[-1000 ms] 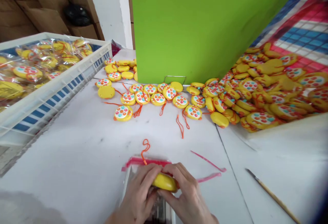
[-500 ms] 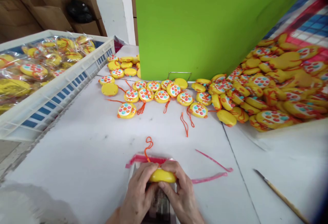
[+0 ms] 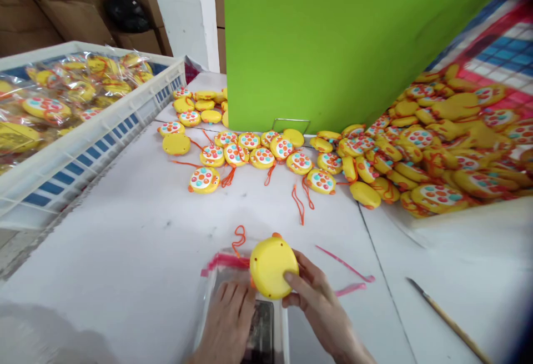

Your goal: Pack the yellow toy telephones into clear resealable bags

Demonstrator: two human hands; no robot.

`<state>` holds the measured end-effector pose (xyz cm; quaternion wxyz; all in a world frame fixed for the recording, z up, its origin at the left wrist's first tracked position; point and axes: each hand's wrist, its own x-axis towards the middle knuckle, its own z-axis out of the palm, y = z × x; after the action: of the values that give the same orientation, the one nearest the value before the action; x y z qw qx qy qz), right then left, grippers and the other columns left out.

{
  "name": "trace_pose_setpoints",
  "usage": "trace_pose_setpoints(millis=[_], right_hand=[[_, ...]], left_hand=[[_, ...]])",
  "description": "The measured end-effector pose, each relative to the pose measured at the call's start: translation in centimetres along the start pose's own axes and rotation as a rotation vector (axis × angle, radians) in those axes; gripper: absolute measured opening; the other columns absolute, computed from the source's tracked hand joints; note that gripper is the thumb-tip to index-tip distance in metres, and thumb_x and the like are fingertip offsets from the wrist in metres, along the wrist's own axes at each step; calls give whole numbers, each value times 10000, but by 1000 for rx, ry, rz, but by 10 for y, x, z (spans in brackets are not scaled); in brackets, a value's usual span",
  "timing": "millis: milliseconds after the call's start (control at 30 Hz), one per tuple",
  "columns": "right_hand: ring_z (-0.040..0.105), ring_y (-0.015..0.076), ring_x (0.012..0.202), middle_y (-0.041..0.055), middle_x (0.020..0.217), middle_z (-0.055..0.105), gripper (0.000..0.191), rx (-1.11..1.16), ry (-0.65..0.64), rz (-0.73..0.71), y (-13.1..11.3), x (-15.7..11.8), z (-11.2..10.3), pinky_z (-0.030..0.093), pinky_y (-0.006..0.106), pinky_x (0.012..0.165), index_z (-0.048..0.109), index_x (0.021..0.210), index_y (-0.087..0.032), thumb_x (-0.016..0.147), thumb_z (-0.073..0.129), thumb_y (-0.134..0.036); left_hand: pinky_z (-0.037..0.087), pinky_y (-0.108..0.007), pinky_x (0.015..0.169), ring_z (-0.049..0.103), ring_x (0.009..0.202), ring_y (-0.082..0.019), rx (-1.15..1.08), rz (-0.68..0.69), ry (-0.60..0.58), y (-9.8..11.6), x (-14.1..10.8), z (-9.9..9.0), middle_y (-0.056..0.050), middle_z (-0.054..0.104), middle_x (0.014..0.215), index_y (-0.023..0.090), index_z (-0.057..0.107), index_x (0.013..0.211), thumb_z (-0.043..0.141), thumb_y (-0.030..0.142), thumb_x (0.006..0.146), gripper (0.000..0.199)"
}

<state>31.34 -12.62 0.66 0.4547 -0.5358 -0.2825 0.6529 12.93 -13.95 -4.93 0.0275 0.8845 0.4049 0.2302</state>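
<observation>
A yellow toy [image 3: 273,268], its flat underside with small screw holes facing the camera, is held up by my right hand [image 3: 318,303], thumb on its face. An orange cord [image 3: 239,237] trails from its left side. My left hand [image 3: 231,317] rests palm down over a clear-edged tray [image 3: 285,330] below the toy, its fingers close together; whether anything lies under them is hidden. Inside the tray a dark rectangular object [image 3: 263,328] shows. Pink tape [image 3: 220,261] runs along the tray's far edge.
Several yellow toys [image 3: 262,157] lie across the table before a green panel [image 3: 333,41]. More are heaped in a bin [image 3: 478,208] at right. A white crate [image 3: 154,97] at left holds bagged toys. Pink strips [image 3: 345,264] and a thin-bladed knife [image 3: 449,319] lie at right.
The yellow toy has been lifted and turned, showing its flat underside. My left hand has let go of it and moved down onto the tray; my right hand has shifted right, still holding the toy.
</observation>
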Motion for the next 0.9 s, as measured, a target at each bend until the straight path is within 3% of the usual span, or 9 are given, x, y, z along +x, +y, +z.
trace_pose_setpoints(millis=[100, 200, 267, 367, 600, 733, 900], right_hand=[[570, 187, 834, 86, 1064, 606, 444, 11, 11, 26, 4, -7, -1, 496, 255, 583, 553, 1159, -188, 767, 656, -369], [567, 200, 847, 91, 1070, 604, 490, -3, 75, 34, 8, -12, -3, 499, 268, 586, 554, 1169, -178, 750, 665, -405], [569, 203, 841, 86, 1042, 611, 491, -8, 74, 38, 10, -14, -4, 494, 265, 577, 563, 1159, -174, 745, 666, -417], [570, 202, 828, 76, 979, 620, 455, -23, 38, 52, 12, -15, -5, 490, 260, 580, 581, 1123, -166, 751, 663, -416], [571, 198, 818, 73, 971, 629, 429, -53, 52, 65, 16, -19, -6, 490, 263, 586, 581, 1111, -175, 759, 657, -408], [576, 204, 817, 68, 967, 632, 457, -71, 104, 64, 21, -21, -8, 501, 271, 584, 573, 1110, -182, 739, 662, -433], [590, 193, 729, 53, 881, 638, 501, -211, 132, 18, 25, -26, -16, 514, 295, 576, 557, 1137, -181, 737, 643, -470]], left_hand=[[470, -385, 760, 552, 855, -235, -42, 13, -59, -1, 1, 1, -95, 626, 948, 133, 583, 962, 354, 64, 820, 279], [461, -391, 819, 519, 971, -251, -58, 11, -58, -4, 4, -3, -116, 595, 1061, 118, 557, 1067, 361, 70, 831, 310], [463, -390, 825, 521, 956, -244, -73, 13, -82, -4, 5, -4, -112, 595, 1055, 118, 537, 1117, 374, 64, 827, 337], [478, -396, 783, 535, 880, -240, -132, -7, -119, -2, 4, -6, -106, 603, 995, 132, 576, 1040, 389, 84, 824, 290], [462, -384, 858, 508, 1013, -233, -32, -20, -88, -5, 8, -8, -109, 582, 1063, 110, 550, 1099, 356, 82, 868, 303], [455, -384, 777, 532, 845, -210, -86, -93, -45, -3, 10, -1, -70, 604, 917, 140, 579, 982, 358, 105, 879, 246], [389, -451, 867, 509, 868, -225, -157, -156, -31, -4, 12, 2, -40, 604, 875, 163, 568, 828, 440, 96, 845, 146]])
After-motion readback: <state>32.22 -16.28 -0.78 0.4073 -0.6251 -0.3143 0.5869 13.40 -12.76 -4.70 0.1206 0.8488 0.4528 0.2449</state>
